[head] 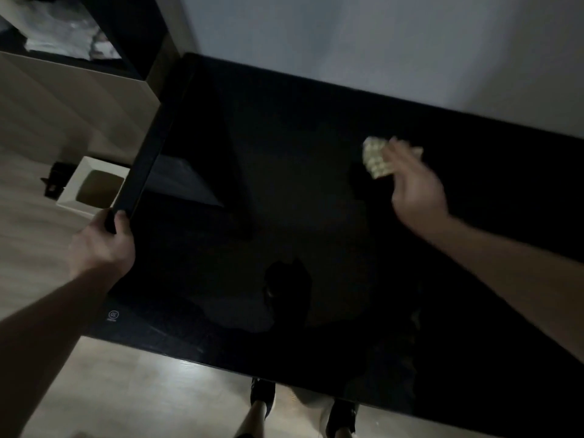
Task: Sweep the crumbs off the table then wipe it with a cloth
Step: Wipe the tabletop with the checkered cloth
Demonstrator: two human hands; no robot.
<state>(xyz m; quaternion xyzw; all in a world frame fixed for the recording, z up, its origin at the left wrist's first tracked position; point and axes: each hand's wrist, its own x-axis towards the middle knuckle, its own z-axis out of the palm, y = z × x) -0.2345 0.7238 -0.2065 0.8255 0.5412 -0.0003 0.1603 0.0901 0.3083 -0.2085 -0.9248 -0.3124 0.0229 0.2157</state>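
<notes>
A glossy black table (316, 216) fills the middle of the head view. My left hand (101, 245) grips the table's near left corner, thumb on top. My right hand (417, 188) is over the right part of the tabletop and holds a small pale checked cloth (376, 159) at its fingertips; the hand and cloth are blurred. No crumbs show on the dark surface.
A white square bin (91, 188) with an open top stands on the pale floor left of the table, with a dark object (55, 181) beside it. A shelf unit (63, 33) with white items is at the far left. A white wall (379, 42) backs the table. My feet (262, 396) show below the near edge.
</notes>
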